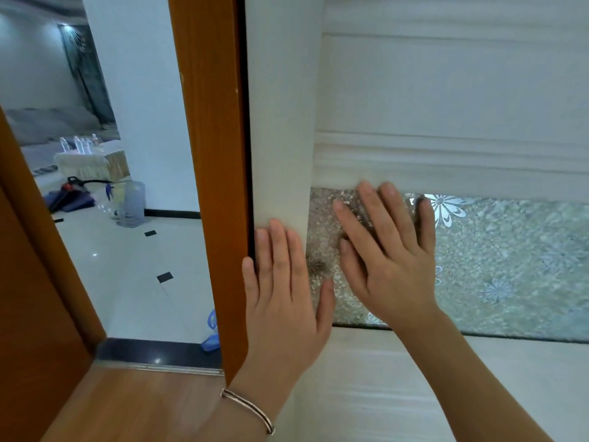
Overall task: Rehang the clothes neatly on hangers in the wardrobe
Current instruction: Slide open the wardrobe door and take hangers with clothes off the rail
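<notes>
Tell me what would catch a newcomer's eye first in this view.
Two open hands pressed flat against a white wardrobe door fill the middle: the left hand at the door's left edge, the right hand on its frosted glass panel with flower patterns. A thin bracelet circles the left wrist. At left, an orange wooden door frame opens onto a bright tiled room.

Soft, even, cool-toned indoor light, small bright glints on the glossy tiled floor, glare on the patterned glass panel, faint shadows under both hands, wide-angle bending of the door frame, far room slightly soft, mild overall blur
</notes>
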Demonstrator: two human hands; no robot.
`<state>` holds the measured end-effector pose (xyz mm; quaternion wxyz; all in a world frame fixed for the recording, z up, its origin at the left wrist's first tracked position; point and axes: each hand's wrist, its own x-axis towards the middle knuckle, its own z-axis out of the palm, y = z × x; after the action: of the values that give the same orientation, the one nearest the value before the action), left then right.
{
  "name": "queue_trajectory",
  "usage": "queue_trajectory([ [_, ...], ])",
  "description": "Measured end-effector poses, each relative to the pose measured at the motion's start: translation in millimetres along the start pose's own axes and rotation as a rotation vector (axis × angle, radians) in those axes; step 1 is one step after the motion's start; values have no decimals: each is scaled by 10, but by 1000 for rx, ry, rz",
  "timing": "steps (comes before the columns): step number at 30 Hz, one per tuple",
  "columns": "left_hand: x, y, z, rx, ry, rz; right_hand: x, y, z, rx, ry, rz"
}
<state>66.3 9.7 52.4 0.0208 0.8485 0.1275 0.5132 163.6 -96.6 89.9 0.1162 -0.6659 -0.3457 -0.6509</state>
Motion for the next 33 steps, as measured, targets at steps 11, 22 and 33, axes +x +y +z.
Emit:
queue_trajectory([
  [11, 10, 37, 37, -542, -16, 231, -141, 365, -37, -123, 37, -90],
  [22, 121, 704, 380, -1446, -695, -177, -465, 1287, -467, -305, -3, -26],
  [33, 35, 1935, 793, -1593, -808, -88, -604, 1286, -1303, -155, -280, 697],
])
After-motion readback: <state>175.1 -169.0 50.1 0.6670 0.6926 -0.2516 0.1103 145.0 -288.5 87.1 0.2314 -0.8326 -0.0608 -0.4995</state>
